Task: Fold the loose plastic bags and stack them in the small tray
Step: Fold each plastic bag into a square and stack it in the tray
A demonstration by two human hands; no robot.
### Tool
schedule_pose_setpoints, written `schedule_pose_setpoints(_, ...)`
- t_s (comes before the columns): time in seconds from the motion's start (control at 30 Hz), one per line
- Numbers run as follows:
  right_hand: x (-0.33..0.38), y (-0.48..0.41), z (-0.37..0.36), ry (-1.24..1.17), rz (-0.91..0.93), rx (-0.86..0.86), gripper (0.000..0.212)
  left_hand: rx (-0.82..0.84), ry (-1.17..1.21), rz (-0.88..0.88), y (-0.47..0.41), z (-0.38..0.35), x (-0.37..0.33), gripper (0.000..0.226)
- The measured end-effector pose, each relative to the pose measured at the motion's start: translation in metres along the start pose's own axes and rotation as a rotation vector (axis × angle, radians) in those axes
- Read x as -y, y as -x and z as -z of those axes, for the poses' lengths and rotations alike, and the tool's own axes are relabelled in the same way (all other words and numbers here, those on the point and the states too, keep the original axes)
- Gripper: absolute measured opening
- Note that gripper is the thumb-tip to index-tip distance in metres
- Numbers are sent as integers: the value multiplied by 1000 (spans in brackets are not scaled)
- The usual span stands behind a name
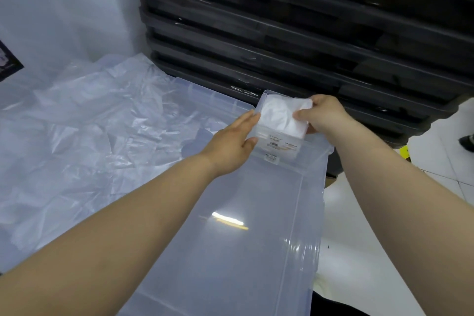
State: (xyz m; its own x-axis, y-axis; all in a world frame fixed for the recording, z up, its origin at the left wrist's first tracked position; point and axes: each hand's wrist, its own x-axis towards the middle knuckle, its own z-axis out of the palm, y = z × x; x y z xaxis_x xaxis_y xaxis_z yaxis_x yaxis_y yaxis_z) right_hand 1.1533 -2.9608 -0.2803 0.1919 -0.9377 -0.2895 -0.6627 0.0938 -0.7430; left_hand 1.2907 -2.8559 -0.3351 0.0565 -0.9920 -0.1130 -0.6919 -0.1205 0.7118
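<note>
Steadying small tray (pixel 282 145), far end of clear bin (pixel 243 251): your left hand (pixel 230 145) presses its side, fingers straight together, so your right hand (pixel 324 115) can seat the pinched folded bag (pixel 278 117). Loose bags (pixel 89 123): left.

both arms extended, left hand (pixel 232 142) straight-fingered, right hand (pixel 324 115) pinching.

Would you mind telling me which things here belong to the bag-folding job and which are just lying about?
Job: small tray, folded bags in it, loose plastic bags, left hand against the tray, right hand pinching the folded bags.
Lying about: large clear bin, stacked black crates.
</note>
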Motion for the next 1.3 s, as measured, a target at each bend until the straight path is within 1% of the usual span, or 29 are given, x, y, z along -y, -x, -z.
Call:
schedule_pose_setpoints(0.1,-3,-7,-3,190,51,3,23,3,9,2,0,-1,1,53)
schedule_pose_setpoints(0.17,-5,-9,-4,352,98,-13,29,5,16,3,0,-1,1,53)
schedule_pose_setpoints(0.3,-8,-6,-3,715,260,-60,38,9,20,-6,0,-1,1,54)
schedule_pose_setpoints(0.37,-8,-5,1,822,358,-135,44,10,33,-6,0,-1,2,54)
schedule_pose_setpoints(0.43,-8,-6,3,762,478,-226,40,10,51,-6,0,-2,2,54)
schedule_pose_setpoints(0.47,-7,-6,2,660,518,-235,34,9,60,-6,0,-2,2,54)
schedule_pose_setpoints(0.53,-4,-5,-5,406,506,-154,22,11,71,-4,0,-3,2,54)
schedule_pose_setpoints(0.57,-2,-6,-11,316,469,-80,20,13,74,-3,0,-3,2,54)
schedule_pose_setpoints(0.6,-1,-9,-16,283,432,-7,20,16,77,-1,0,-3,2,54)
schedule_pose_setpoints(0.7,0,-16,-30,409,353,165,23,32,81,4,-1,-1,2,55)
schedule_pose_setpoints(0.77,-2,-21,-35,426,291,212,24,53,75,8,-1,0,1,56)
schedule_pose_setpoints(0.83,-3,-24,-37,403,245,221,23,71,83,19,-1,1,-1,58)
schedule_pose_setpoints(0.9,0,-22,-37,377,234,180,20,76,106,31,5,3,-3,60)
schedule_pose_setpoints(0.97,5,-15,-37,359,281,55,19,48,93,21,17,6,-2,60)
schedule_pose_setpoints(1.03,10,1,-41,339,374,-98,18,3,45,2,37,12,3,53)
schedule_pose_setpoints(1.07,12,12,-45,334,438,-137,18,-11,0,2,50,15,7,48)
schedule_pose_setpoints(1.1,12,24,-52,346,503,-136,17,-16,-55,11,64,20,13,43)
schedule_pose_setpoints(1.13,13,36,-61,371,556,-94,18,-15,-112,32,79,24,21,39)
schedule_pose_setpoints(1.2,12,57,-83,448,618,71,21,-3,-230,94,111,33,39,36)
schedule_pose_setpoints(1.3,4,82,-120,618,694,308,33,34,-426,244,155,48,67,47)
